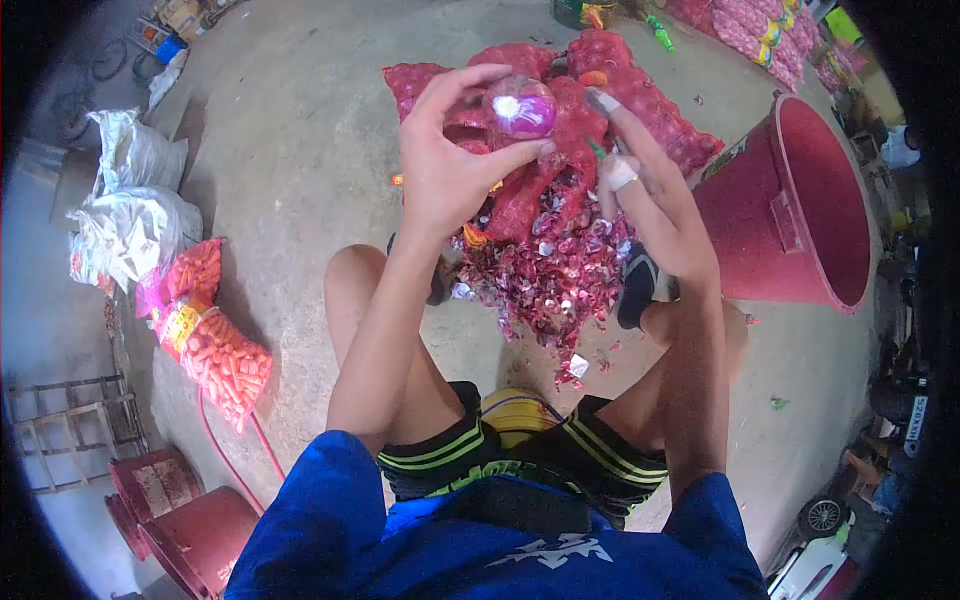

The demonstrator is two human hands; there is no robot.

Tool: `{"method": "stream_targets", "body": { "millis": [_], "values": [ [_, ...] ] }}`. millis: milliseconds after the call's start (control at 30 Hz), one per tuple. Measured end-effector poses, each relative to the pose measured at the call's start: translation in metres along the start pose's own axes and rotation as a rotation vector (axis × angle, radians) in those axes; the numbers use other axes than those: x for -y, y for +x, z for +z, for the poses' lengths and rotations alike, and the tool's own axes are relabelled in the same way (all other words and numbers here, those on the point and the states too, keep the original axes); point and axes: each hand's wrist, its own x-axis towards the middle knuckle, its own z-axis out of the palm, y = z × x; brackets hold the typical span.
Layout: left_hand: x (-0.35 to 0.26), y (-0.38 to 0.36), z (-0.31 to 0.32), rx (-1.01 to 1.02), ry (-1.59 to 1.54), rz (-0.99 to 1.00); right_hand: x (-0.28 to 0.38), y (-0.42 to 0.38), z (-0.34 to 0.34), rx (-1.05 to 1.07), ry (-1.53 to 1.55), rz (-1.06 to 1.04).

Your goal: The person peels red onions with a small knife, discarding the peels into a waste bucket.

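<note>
My left hand (445, 165) is raised in front of me, thumb and fingers closed round a red onion (523, 108). A bright, pale patch shows on the onion's purple, shiny side. Just to the right, my right hand (655, 205) has its index finger stretched toward the onion, the other fingers curled in. A small green piece (597, 149) sticks out by these curled fingers; I cannot tell what it belongs to. Below both hands, a heap of onion skins (560, 260) lies on the floor between my feet. Red mesh sacks of onions (655, 110) lie behind it.
A large red tub (740, 220) lies tipped at the right. At the left are a bag of carrots (225, 360), white sacks (145, 235) and red buckets (190, 520). More mesh sacks (760, 35) lie at the back right. A toy-like white vehicle (815, 560) is at lower right.
</note>
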Motion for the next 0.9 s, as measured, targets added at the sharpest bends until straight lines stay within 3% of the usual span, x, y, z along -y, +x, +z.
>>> {"method": "stream_targets", "body": {
  "millis": [33,133,467,533,567,633,733,900],
  "values": [
    [0.004,0.000,-0.002,0.016,0.221,0.115,0.003,0.000,0.000,-0.001,0.002,0.004],
    [-0.004,0.003,0.000,-0.069,0.257,0.197,0.006,-0.001,0.003,0.045,-0.150,0.106],
    [-0.012,0.004,0.000,-0.017,0.410,0.263,0.005,0.000,0.007,0.025,-0.234,0.128],
    [-0.003,0.004,-0.001,0.015,0.139,0.088,0.005,0.000,0.006,0.013,-0.222,0.105],
    [-0.006,0.005,-0.002,0.015,0.139,0.090,0.004,-0.001,0.002,0.028,-0.207,0.094],
    [-0.012,0.005,-0.006,0.062,-0.220,-0.130,0.003,-0.002,-0.002,0.041,-0.192,0.082],
    [-0.009,0.004,-0.011,0.111,-0.442,-0.196,-0.003,-0.003,-0.006,0.056,-0.213,0.095],
    [0.003,0.002,-0.009,0.080,-0.696,-0.373,-0.008,-0.004,-0.001,-0.010,0.012,0.033]
  ]
}}
